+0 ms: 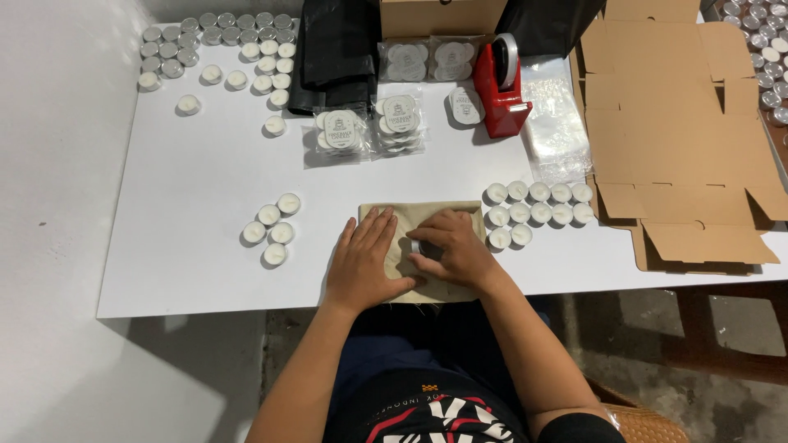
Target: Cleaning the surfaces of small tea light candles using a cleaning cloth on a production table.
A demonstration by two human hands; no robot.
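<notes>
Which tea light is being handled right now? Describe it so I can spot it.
On the white table, find the beige cloth pouch at the near edge. The tea light sits on it under the right hand, the only candle off the bare tabletop.

**Materials / finish**

Under both hands: beige cloth pouch (pixel 423 250), matt woven, frayed threads at near edge. Worktop (pixel 189 246): smooth white, matt. Right of the hands: tealights (pixel 538 203), matt white wax. Beyond the hands: glossy red plastic tape dispenser (pixel 501 86), clear glossy plastic bags (pixel 556 123), black plastic sheet (pixel 336 49). Far right: flat brown cardboard (pixel 681 139), matt.
</notes>
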